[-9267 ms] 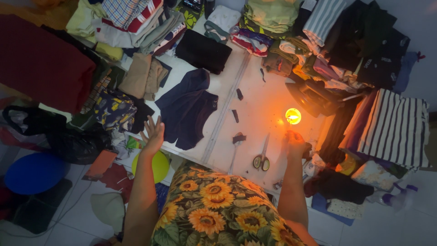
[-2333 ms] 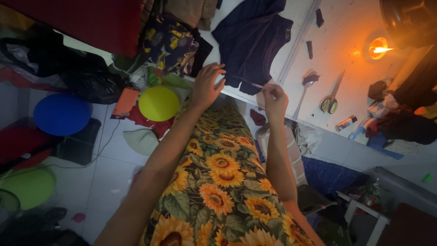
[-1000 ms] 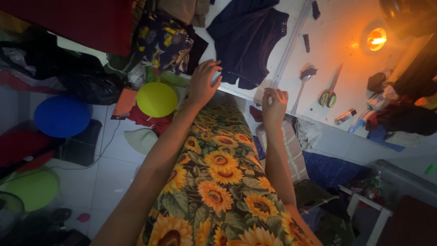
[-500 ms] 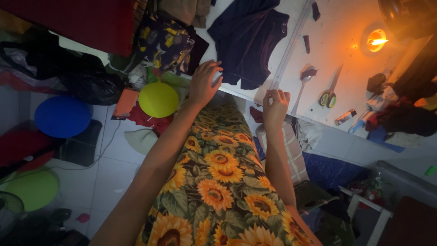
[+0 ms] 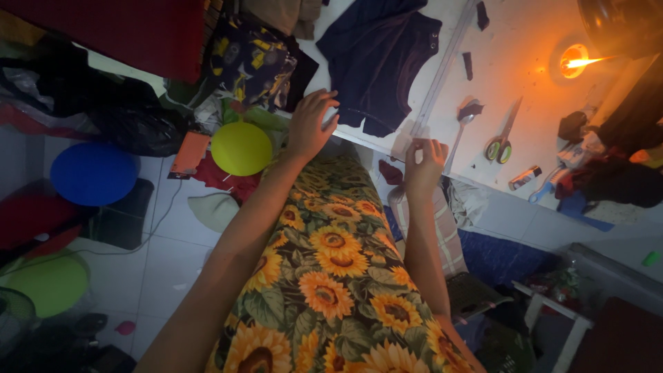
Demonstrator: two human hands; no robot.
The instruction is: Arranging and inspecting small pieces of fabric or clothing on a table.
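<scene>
A: Nearest, at six o'clock?
B: Sunflower-print fabric [image 5: 324, 276].
A: Beyond?
B: Left hand [image 5: 309, 128], fingers spread, resting at desk [image 5: 518, 76] edge, touching dark blue garment [image 5: 376, 59] hem. Right hand [image 5: 423, 162] at one o'clock, fingertips pinched together; on what, cannot tell.
A: Farther?
B: Scissors [image 5: 503, 135] at two o'clock, glowing lamp [image 5: 573, 61] beyond.
</scene>
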